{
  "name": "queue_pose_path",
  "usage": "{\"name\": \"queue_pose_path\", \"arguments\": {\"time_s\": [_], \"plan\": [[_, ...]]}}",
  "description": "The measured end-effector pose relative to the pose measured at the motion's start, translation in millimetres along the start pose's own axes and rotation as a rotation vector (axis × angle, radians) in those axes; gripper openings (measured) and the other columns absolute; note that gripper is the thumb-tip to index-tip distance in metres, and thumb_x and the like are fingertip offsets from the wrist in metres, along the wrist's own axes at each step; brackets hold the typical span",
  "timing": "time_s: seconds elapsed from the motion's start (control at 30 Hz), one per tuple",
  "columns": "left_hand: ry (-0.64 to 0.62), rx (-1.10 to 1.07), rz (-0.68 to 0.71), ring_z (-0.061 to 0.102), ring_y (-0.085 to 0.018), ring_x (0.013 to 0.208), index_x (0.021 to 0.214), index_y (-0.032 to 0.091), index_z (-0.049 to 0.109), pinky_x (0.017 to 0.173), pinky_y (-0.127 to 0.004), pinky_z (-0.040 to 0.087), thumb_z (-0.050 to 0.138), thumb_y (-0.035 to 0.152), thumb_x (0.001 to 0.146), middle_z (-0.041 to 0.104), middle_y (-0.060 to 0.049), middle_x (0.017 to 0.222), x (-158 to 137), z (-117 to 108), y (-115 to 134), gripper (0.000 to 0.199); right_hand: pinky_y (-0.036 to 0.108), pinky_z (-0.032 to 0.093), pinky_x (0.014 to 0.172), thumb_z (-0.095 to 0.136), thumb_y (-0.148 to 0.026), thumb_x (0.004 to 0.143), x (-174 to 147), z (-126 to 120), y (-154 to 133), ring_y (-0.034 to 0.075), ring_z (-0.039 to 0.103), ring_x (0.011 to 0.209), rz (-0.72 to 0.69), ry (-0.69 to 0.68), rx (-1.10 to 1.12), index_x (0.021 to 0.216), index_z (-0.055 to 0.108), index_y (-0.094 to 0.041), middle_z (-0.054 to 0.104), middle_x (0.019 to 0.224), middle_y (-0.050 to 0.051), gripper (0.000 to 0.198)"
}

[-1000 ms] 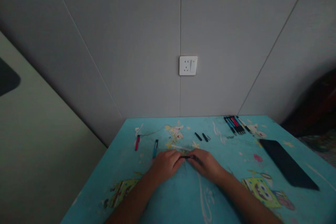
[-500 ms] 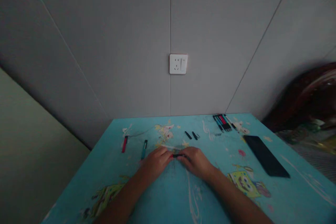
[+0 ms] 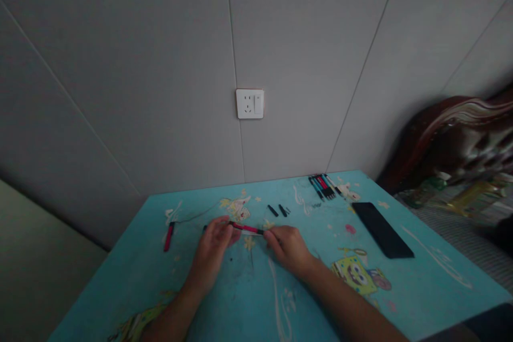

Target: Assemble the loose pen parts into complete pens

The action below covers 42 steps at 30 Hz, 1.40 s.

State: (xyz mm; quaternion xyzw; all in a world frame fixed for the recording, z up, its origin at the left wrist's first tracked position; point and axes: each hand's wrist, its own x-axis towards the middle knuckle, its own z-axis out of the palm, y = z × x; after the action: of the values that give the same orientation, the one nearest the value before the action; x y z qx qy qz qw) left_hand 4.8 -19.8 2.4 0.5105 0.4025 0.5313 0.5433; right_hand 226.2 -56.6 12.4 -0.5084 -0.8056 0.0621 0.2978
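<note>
A red pen with black ends (image 3: 247, 228) lies level between my two hands, just above the table. My left hand (image 3: 215, 240) pinches its left end between thumb and fingers. At the other end, the fingers of my right hand (image 3: 287, 244) are closed round the black tip part. A thin white stick (image 3: 252, 233) shows just behind the pen; whether it touches a hand I cannot tell. Left of my left hand lies a red and black pen barrel (image 3: 169, 236). The teal pen piece is mostly hidden behind that hand. Two short black pen parts (image 3: 278, 210) lie beyond my right hand.
Several pens (image 3: 323, 187) lie side by side at the table's back right. A flat black case (image 3: 382, 230) rests on the right. The blue patterned table (image 3: 224, 299) meets a grey wall with a socket (image 3: 250, 103). A dark padded headboard (image 3: 476, 133) stands right.
My hands have moved apart, and more of the red pen shows between them. My left hand has turned and its fingers have loosened. The camera view has swung to the right.
</note>
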Motion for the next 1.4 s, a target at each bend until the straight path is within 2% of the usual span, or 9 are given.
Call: {"name": "queue_pose_path", "arguments": {"time_s": [0.1,0.2,0.3,0.43,0.63,0.8,0.93,1.07,1.4], "plan": [[0.018,-0.260,-0.135,0.068,-0.021,0.090,0.122,0.020,0.049,0.087,-0.041,0.055,0.069,0.032,0.082,0.069,-0.006,0.094,-1,4,-2,0.046,0.024,0.038,0.064,0.033,-0.033,0.102,0,4,-5,0.013,0.058,0.062,-0.110,-0.056,-0.026,0.076,0.057,-0.019,0.063,0.067,0.002,0.038],[0.104,-0.356,-0.132,0.069,-0.018,0.084,0.124,0.023,0.047,0.080,-0.035,0.057,0.074,0.027,0.078,0.069,-0.003,0.088,-1,4,-1,0.053,0.026,0.039,0.066,0.036,-0.036,0.100,-1,5,-11,0.015,0.059,0.064,-0.241,-0.120,-0.025,0.078,0.058,-0.019,0.063,0.067,0.002,0.036],[0.179,-0.424,-0.099,0.068,-0.014,0.076,0.120,0.024,0.049,0.070,-0.026,0.057,0.076,0.026,0.077,0.069,-0.001,0.084,3,0,1,0.050,0.027,0.041,0.069,0.034,-0.036,0.101,-2,4,-13,0.016,0.060,0.068,-0.290,-0.130,0.022,0.082,0.059,-0.019,0.065,0.071,0.003,0.036],[0.203,-0.437,-0.088,0.066,-0.012,0.071,0.111,0.021,0.052,0.065,-0.021,0.054,0.075,0.028,0.078,0.070,-0.003,0.082,7,-5,3,0.042,0.027,0.041,0.069,0.029,-0.033,0.102,-2,2,-5,0.015,0.058,0.068,-0.276,-0.155,0.042,0.080,0.058,-0.018,0.063,0.071,0.003,0.039],[0.074,-0.390,-0.055,0.063,-0.013,0.059,0.099,0.018,0.051,0.054,-0.022,0.050,0.072,0.032,0.080,0.070,-0.005,0.081,2,1,5,0.032,0.025,0.038,0.064,0.031,-0.033,0.102,-1,2,-1,0.013,0.053,0.061,-0.214,-0.180,0.032,0.072,0.053,-0.019,0.057,0.065,0.000,0.040],[0.032,-0.347,-0.055,0.062,-0.012,0.056,0.106,0.021,0.049,0.052,-0.022,0.048,0.068,0.032,0.083,0.070,-0.004,0.082,0,5,8,0.031,0.026,0.039,0.065,0.033,-0.034,0.102,-2,5,-1,0.014,0.053,0.061,-0.199,-0.195,0.060,0.072,0.052,-0.019,0.055,0.064,0.001,0.038],[0.031,-0.339,-0.033,0.062,-0.012,0.055,0.100,0.020,0.050,0.052,-0.022,0.046,0.069,0.035,0.082,0.070,-0.003,0.080,-1,6,10,0.031,0.026,0.039,0.064,0.033,-0.034,0.101,-3,7,1,0.014,0.053,0.061,-0.188,-0.191,0.095,0.072,0.052,-0.019,0.054,0.063,0.001,0.038],[0.031,-0.344,-0.058,0.062,-0.011,0.055,0.108,0.020,0.049,0.054,-0.023,0.047,0.069,0.036,0.082,0.070,-0.004,0.083,-2,6,13,0.037,0.026,0.039,0.063,0.034,-0.034,0.101,-3,6,1,0.014,0.053,0.060,-0.176,-0.191,0.119,0.072,0.053,-0.019,0.054,0.064,0.000,0.038],[0.048,-0.356,-0.053,0.061,-0.011,0.056,0.102,0.019,0.053,0.054,-0.022,0.046,0.068,0.035,0.083,0.070,-0.004,0.082,-1,5,15,0.029,0.026,0.040,0.065,0.034,-0.034,0.102,-3,8,2,0.014,0.054,0.063,-0.166,-0.219,0.105,0.073,0.053,-0.019,0.055,0.066,0.001,0.037]]}}
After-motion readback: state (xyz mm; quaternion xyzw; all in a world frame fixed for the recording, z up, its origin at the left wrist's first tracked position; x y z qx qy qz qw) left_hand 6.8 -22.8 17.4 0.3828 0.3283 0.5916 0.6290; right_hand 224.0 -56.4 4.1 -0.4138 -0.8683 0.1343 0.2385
